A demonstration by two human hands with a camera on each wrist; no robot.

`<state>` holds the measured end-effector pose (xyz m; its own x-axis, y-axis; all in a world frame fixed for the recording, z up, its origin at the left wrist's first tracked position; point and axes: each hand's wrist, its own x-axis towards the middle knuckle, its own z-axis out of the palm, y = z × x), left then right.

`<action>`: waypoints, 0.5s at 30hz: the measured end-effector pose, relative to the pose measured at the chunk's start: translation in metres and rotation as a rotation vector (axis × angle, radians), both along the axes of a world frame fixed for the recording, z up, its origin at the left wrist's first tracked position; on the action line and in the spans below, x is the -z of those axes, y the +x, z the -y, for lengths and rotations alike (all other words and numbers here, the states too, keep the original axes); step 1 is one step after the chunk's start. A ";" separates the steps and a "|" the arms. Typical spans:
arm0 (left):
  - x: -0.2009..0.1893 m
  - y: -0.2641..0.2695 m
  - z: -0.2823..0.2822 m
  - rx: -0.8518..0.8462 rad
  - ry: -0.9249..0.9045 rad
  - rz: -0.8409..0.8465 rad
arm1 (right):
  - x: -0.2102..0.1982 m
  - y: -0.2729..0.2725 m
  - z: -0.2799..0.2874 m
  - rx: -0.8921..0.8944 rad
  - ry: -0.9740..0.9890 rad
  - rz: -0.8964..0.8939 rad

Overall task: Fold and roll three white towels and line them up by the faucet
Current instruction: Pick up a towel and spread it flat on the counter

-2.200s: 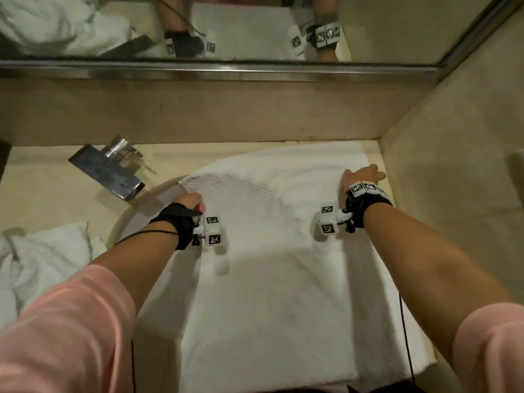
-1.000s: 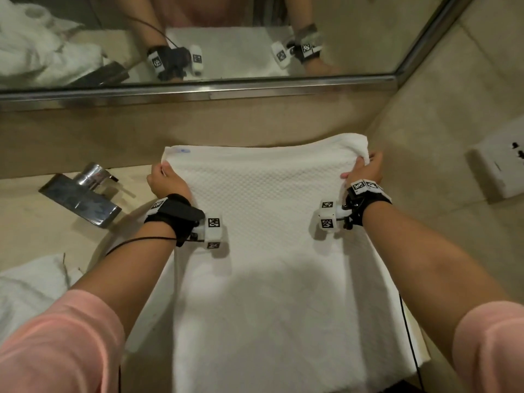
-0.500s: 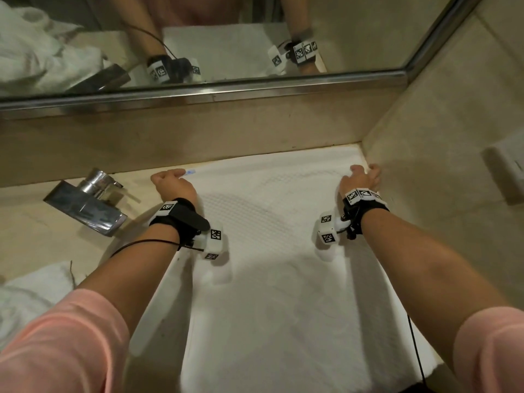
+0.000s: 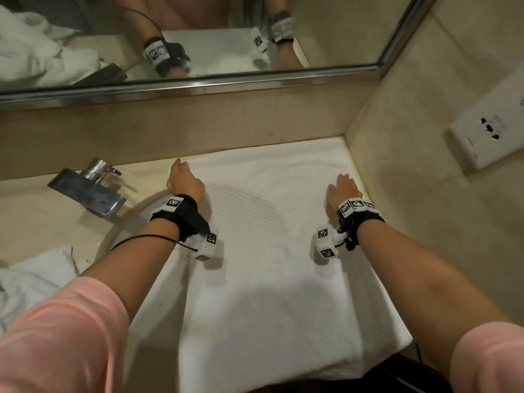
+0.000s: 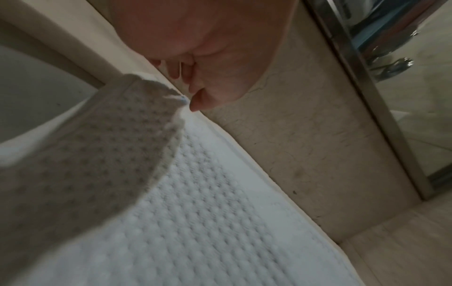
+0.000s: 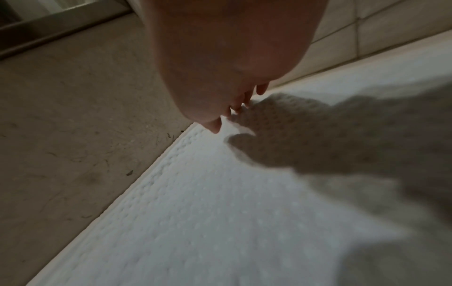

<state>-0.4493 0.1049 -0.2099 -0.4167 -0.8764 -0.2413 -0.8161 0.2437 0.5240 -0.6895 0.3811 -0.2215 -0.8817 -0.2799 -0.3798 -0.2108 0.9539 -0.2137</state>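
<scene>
Spreading stage: left hand [image 4: 185,180] and right hand [image 4: 343,188] hovering unclenched, holding nothing, over towel [image 4: 269,279]. Folding likely next; needs gripping corners.

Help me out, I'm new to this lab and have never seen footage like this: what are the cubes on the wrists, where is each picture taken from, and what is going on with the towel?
No machine here: a person works bare-handed, and the patterned cubes strapped on both wrists look like the wrist cameras' housings. The big picture comes from a head camera; the two close-ups look along each hand.

A white towel lies spread on the counter, right of the faucet and below a mirror. Another crumpled towel lies at the left.

The left hand and right hand hover at the spread towel's far corners, fingers loose, gripping nothing.
</scene>
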 end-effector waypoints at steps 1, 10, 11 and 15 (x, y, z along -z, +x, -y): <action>-0.005 0.003 -0.006 0.011 0.014 0.001 | -0.001 0.005 -0.007 0.002 -0.009 -0.001; -0.031 0.053 -0.090 0.100 0.593 0.021 | -0.005 0.075 -0.083 0.054 -0.147 0.062; -0.031 0.063 -0.102 0.096 0.637 0.024 | -0.005 0.086 -0.092 0.063 -0.154 0.085; -0.036 0.107 -0.147 0.068 0.626 0.035 | -0.010 0.127 -0.131 0.040 -0.095 0.088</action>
<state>-0.3427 0.2519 -0.1734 -0.4492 -0.5361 -0.7147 -0.8288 -0.0487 0.5574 -0.5623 0.5118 -0.2116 -0.8574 -0.2836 -0.4295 -0.1496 0.9358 -0.3193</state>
